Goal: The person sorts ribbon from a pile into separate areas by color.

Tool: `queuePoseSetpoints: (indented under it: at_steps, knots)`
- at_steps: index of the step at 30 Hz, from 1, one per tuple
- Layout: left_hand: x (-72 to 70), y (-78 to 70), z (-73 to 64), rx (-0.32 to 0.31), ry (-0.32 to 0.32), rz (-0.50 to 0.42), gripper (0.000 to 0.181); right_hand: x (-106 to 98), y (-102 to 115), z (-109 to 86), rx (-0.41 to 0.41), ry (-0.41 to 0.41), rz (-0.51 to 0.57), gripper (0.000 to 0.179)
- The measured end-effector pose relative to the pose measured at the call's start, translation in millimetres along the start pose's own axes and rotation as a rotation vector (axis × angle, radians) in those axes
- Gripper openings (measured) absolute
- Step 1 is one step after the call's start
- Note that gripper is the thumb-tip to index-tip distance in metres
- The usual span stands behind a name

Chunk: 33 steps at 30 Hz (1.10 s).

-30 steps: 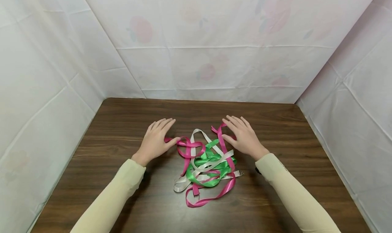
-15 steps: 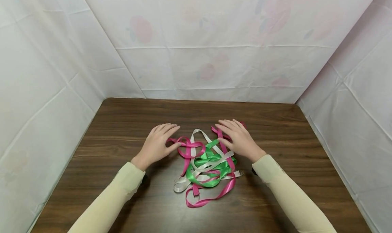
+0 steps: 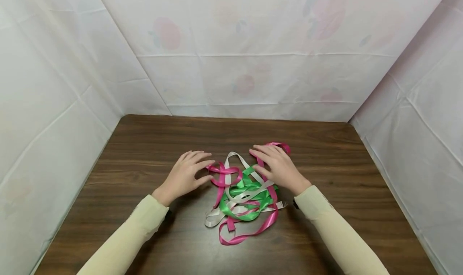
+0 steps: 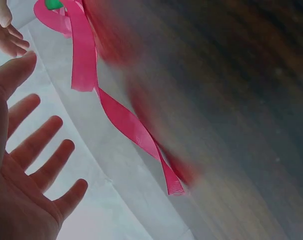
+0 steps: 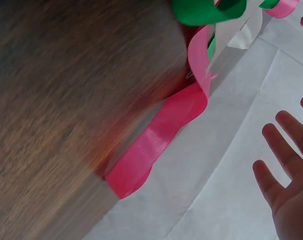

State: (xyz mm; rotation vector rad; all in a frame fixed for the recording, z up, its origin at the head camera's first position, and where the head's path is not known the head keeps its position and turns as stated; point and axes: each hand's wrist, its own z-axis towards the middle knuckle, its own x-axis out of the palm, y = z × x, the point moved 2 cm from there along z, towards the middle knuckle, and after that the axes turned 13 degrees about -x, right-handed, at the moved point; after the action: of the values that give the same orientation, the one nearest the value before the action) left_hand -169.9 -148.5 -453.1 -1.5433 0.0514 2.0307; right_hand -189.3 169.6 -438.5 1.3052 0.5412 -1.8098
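A loose tangle of satin ribbons lies on the wooden table in the head view. It mixes a pink ribbon (image 3: 267, 224), a green ribbon (image 3: 249, 216) and a white ribbon (image 3: 212, 220). My left hand (image 3: 185, 174) hovers at the left of the tangle, fingers spread, near a pink loop (image 3: 235, 171). On the other side, my right hand (image 3: 280, 167) hangs over the upper right part and hides some of it. Both wrist views show spread fingers and no ribbon held. A pink strip (image 4: 85, 55) curls beside the left hand, another pink strip (image 5: 156, 142) beside the right.
The dark wooden table (image 3: 144, 134) reaches back to a white cloth (image 3: 224, 78) printed with faint fruit. More white cloth hangs at the left (image 3: 54, 86) and right (image 3: 430, 126) sides.
Both hands have come slightly nearer and lower, the right one sliding left over the ribbons. A pink loop behind the right hand now shows more. The tangle lies as before.
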Motion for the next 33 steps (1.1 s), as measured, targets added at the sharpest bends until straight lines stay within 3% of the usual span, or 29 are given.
queuePoseSetpoints:
  at_steps: [11, 23, 33]
  knots:
    - [4.4, -4.3, -5.7, 0.049, 0.04, -0.002, 0.05, 5.0, 16.1, 2.1, -0.091, 0.037, 0.013, 0.053]
    - [8.3, -8.4, -5.8, 0.086, 0.038, 0.018, 0.045, 6.2, 23.0, 5.2, -0.167, 0.032, 0.011, 0.047]
    - [12.9, -14.1, -5.0, 0.115, 0.099, 0.034, 0.04, 14.7, 24.1, 4.4, -0.226, 0.043, 0.015, 0.046]
